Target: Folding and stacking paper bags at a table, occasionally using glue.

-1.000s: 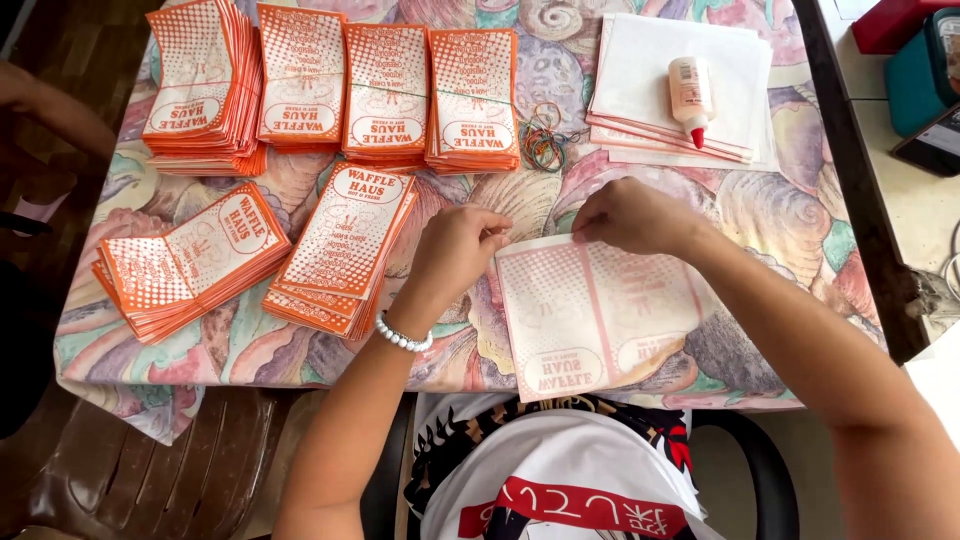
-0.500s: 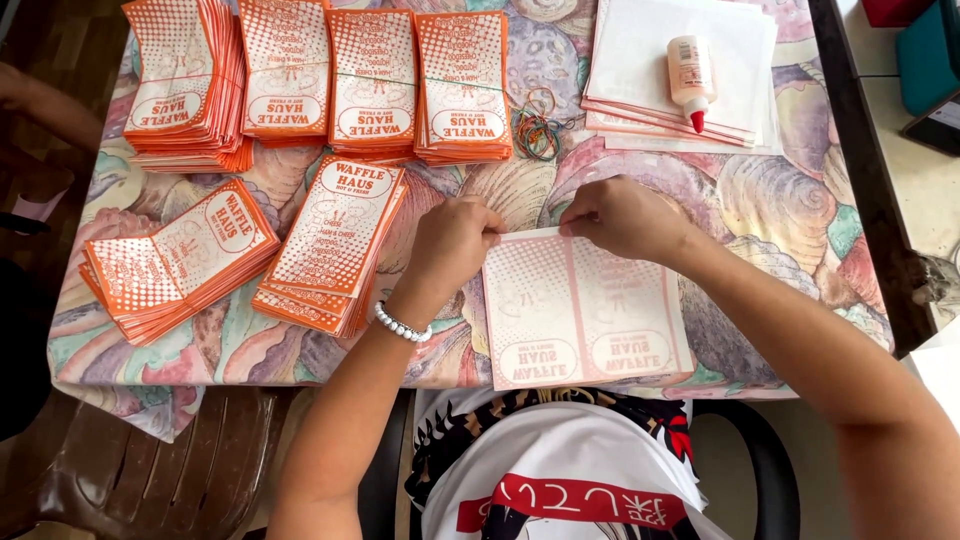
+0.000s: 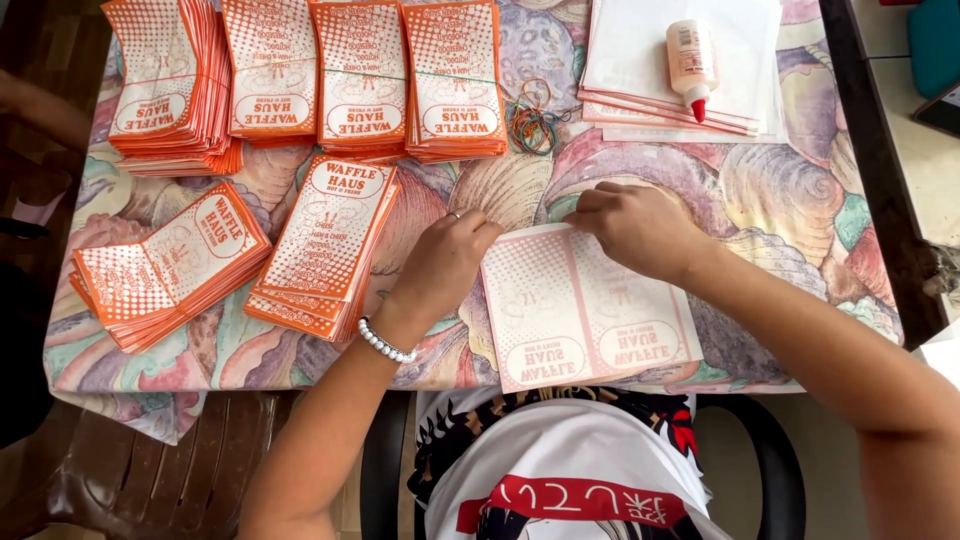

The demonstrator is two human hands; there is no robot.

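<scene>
Flat now: both hands (image 3: 540,255) press thin rectangular paper sheet (image 3: 585,310), dotted print.

Left hand (image 3: 445,262) and right hand (image 3: 640,228): fingertips cover top edge of flat paper sheet (image 3: 585,305); grip there not discernible. Above sheet, bundled stacks (image 3: 360,75) cut by top edge. Blue object (image 3: 935,45), far right of sheet, cropped by frame.

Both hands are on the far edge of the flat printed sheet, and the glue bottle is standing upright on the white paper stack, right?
Not quite. In the head view the glue bottle lies on its side on the white paper stack, red tip toward the person. Both the left hand and right hand are on the sheet's far edge.
</scene>
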